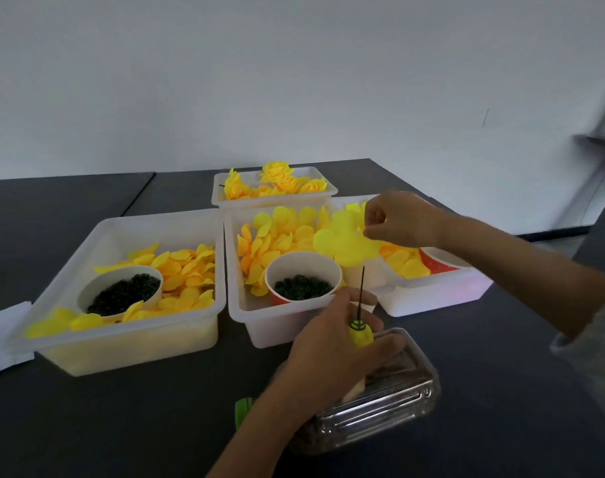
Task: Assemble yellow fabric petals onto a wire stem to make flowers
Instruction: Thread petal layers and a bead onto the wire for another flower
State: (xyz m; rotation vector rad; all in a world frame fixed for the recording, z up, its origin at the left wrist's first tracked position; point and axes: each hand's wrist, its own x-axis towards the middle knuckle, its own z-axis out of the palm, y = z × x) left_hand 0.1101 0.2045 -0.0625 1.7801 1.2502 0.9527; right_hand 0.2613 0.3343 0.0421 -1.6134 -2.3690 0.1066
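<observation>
My left hand (332, 353) grips a wire stem (361, 293) with a yellow bud at its base (360, 334), the dark wire pointing up. Above the wire tip, my right hand (402, 220) pinches a yellow fabric petal piece (346, 244) with several round lobes. The petal hangs a little above the wire and does not touch it. Finished yellow flowers (277, 181) lie in the far white bin (225, 198).
Three white bins hold loose yellow petals: left (128, 353), middle (259, 326), right (432, 298). Paper cups of dark green rings (122, 294) (303, 286) stand in the left and middle bins. A clear plastic box (384, 405) lies under my left hand on the dark table (122, 426).
</observation>
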